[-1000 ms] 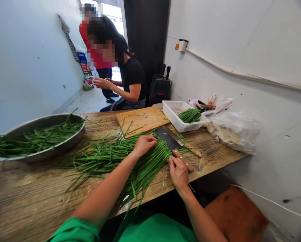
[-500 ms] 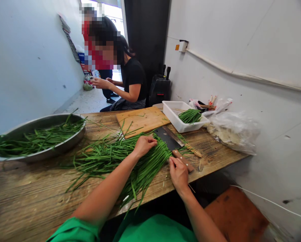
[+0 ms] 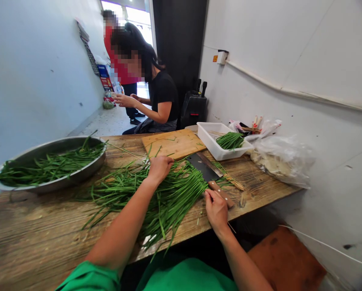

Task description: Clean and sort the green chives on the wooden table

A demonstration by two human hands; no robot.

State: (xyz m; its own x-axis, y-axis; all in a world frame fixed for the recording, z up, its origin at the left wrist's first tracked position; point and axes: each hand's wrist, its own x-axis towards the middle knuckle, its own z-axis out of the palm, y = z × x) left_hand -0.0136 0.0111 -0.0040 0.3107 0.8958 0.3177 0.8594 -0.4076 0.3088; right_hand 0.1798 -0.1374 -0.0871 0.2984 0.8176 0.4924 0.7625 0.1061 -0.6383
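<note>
1. Green stalks [image 3: 177,194] are lying in a loose heap across the middle of the bench [image 3: 41,238], some tips hanging past the near edge.
2. Left hand [image 3: 161,167] is hovering over or resting on the heap, fingers curling; cannot tell whether its grip is closing on any stalk.
3. Right hand [image 3: 216,206] is sitting by the near edge, fingertips at the stalks' right-hand ends; cannot tell what, if anything, its grip is holding.
4. Cleaver [image 3: 203,166] is lying just right of the heap, handle pointing toward the near edge.
5. Cutting board [image 3: 176,144] and white tray [image 3: 215,151] are resting toward the far edge, more greens [image 3: 230,140] lying in the tray.
6. Metal basin [image 3: 90,170] is standing at the left; plastic bag [image 3: 285,159] is slumping near the right corner.
</note>
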